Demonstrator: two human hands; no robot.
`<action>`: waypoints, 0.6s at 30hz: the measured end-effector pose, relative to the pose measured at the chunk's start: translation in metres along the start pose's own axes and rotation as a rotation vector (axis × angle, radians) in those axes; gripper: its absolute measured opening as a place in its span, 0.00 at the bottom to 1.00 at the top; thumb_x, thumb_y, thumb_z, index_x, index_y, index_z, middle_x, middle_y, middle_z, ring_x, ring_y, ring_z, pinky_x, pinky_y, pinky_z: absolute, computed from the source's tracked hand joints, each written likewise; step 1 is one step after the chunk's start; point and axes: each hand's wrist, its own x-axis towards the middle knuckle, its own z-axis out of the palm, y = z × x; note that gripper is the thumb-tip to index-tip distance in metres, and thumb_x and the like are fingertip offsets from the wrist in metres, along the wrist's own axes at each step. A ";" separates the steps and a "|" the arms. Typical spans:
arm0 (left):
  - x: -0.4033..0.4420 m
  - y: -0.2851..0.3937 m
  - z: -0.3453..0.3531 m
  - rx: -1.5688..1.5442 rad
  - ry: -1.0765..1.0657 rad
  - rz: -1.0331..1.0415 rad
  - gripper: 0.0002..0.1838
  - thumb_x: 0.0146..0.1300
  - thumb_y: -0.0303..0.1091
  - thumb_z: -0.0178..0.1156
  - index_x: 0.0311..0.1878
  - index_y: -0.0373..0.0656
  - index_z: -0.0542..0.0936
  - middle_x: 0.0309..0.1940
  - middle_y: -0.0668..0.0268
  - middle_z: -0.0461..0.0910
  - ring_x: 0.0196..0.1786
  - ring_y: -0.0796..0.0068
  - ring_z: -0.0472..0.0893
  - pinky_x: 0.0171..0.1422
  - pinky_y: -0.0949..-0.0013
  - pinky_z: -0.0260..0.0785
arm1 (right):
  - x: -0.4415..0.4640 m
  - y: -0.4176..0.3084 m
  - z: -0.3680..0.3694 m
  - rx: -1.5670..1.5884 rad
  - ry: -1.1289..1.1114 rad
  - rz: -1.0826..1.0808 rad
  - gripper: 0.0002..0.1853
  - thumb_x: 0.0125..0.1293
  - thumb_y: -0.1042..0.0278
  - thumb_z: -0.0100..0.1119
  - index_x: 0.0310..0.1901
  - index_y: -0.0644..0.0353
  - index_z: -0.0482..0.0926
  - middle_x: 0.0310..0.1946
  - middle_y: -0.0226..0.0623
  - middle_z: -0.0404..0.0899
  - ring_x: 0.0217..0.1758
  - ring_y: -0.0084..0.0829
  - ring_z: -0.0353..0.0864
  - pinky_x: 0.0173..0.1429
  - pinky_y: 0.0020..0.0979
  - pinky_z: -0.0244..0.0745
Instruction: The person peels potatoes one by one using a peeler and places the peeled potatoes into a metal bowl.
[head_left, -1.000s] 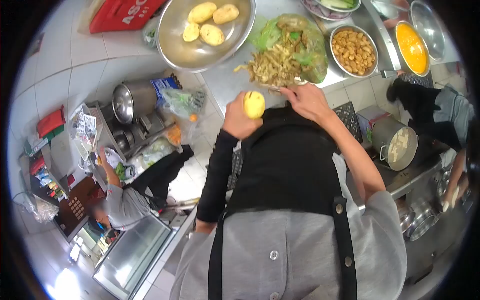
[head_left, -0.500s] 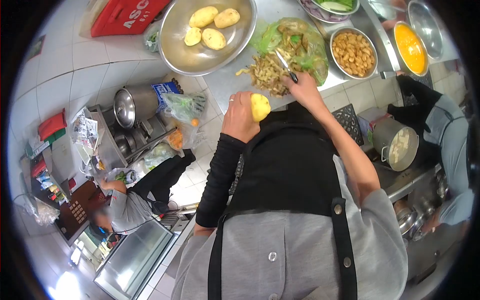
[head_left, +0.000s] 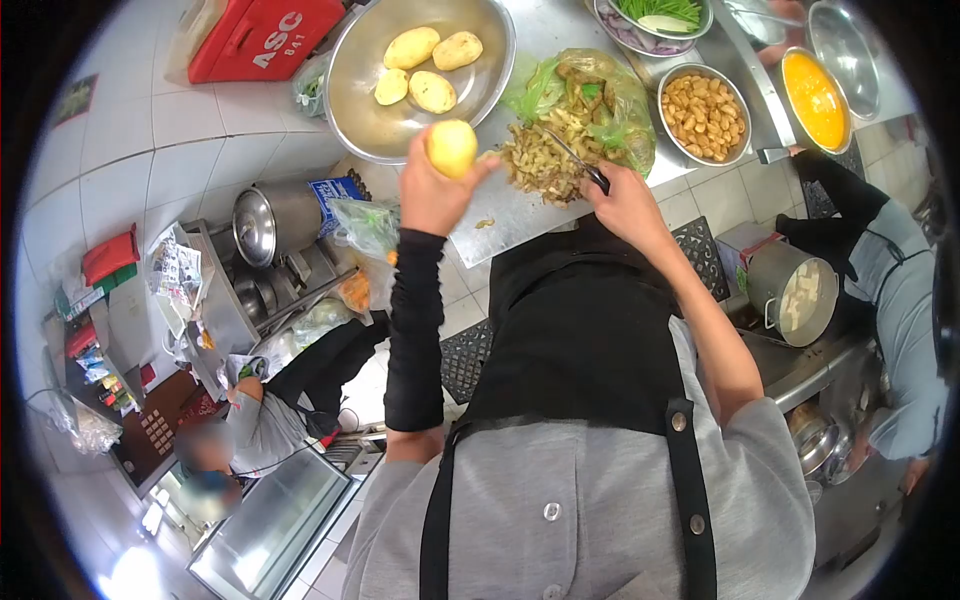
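In my left hand (head_left: pixel 436 198) is a peeled yellow potato (head_left: pixel 451 149), held just at the near rim of a large steel bowl (head_left: pixel 350 125). Several pale potatoes (head_left: pixel 432 92) lie inside that bowl. My right hand (head_left: pixel 622 205) grips a small knife (head_left: pixel 597 179) by its black handle, the blade pointing away over a heap of potato peelings (head_left: pixel 545 170). Behind the heap a green plastic bag (head_left: pixel 625 115) lies crumpled with more scraps in it.
On the counter (head_left: pixel 500 232) stand a bowl of brown chunks (head_left: pixel 705 112) and a bowl of orange liquid (head_left: pixel 815 98). A red case (head_left: pixel 262 40) is at the back left. Co-workers stand left (head_left: pixel 270 430) and right (head_left: pixel 900 290), the latter near a large pot (head_left: pixel 795 290).
My left hand has carried the potato up and left, from the counter's near edge to the steel bowl. My right hand has shifted slightly, still holding the knife.
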 end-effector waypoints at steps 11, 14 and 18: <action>-0.010 0.106 0.045 0.040 -0.540 0.205 0.27 0.68 0.39 0.73 0.65 0.32 0.82 0.60 0.41 0.84 0.64 0.40 0.83 0.71 0.49 0.74 | -0.020 0.028 0.002 -0.014 0.002 0.066 0.15 0.73 0.62 0.64 0.45 0.70 0.84 0.30 0.62 0.83 0.39 0.63 0.85 0.45 0.54 0.75; 0.004 0.076 0.083 0.154 -0.445 0.215 0.19 0.70 0.33 0.68 0.61 0.34 0.85 0.56 0.44 0.87 0.60 0.40 0.85 0.68 0.50 0.77 | -0.028 0.025 -0.006 -0.166 -0.012 0.114 0.16 0.73 0.61 0.63 0.48 0.69 0.85 0.36 0.65 0.85 0.47 0.65 0.86 0.53 0.57 0.78; 0.045 0.038 0.115 0.027 -0.281 0.286 0.13 0.72 0.25 0.62 0.56 0.36 0.87 0.52 0.48 0.89 0.56 0.46 0.88 0.63 0.53 0.80 | -0.037 0.043 -0.019 -0.139 0.116 0.226 0.16 0.72 0.61 0.63 0.46 0.71 0.85 0.35 0.66 0.86 0.47 0.67 0.87 0.54 0.58 0.79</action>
